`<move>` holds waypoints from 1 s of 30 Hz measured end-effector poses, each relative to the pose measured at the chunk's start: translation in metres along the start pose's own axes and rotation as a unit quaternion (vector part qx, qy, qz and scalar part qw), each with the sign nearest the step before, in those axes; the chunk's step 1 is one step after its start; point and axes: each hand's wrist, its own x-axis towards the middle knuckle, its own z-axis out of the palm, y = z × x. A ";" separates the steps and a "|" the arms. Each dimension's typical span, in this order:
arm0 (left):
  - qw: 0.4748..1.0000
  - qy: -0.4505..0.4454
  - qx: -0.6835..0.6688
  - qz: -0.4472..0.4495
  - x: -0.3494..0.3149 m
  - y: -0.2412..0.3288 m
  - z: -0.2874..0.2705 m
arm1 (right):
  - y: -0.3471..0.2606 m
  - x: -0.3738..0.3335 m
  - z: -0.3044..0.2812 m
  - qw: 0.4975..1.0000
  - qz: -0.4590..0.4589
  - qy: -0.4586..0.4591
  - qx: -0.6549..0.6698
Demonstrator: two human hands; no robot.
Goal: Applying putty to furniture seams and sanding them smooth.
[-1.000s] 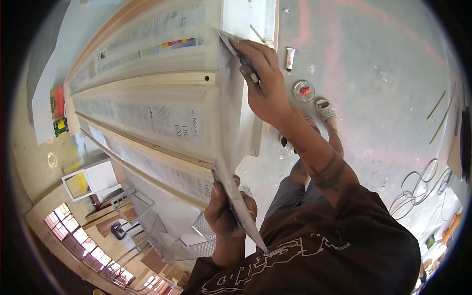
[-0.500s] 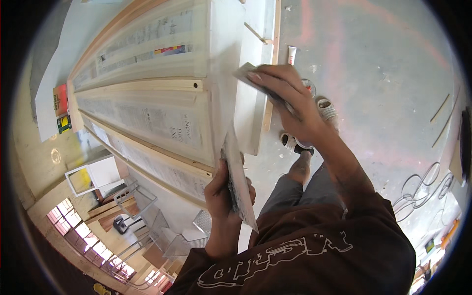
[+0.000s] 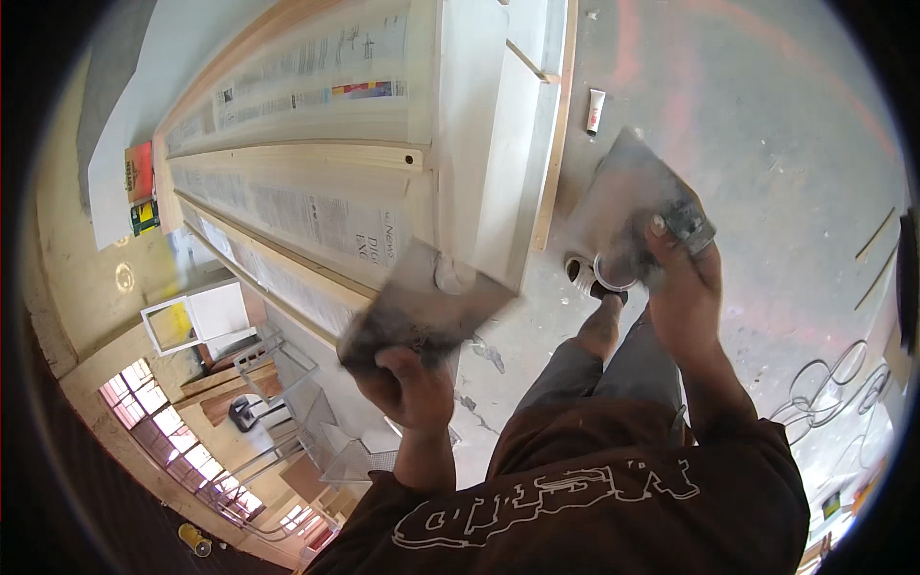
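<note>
Head view: left hand grips a rectangular plate, right hand a flat scraper, both jutting forward.

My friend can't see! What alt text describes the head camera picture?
A person's left hand holds a smeared flat scraper with a pale blob; the right hand holds another scraper. Upper left, newspaper and wooden strips run along a panel; a tube lies on the grey floor.
</note>
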 end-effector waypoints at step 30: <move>0.944 0.071 -0.248 -0.206 -0.041 0.027 -0.021 | 0.068 0.091 0.086 0.821 -0.445 -0.156 -0.321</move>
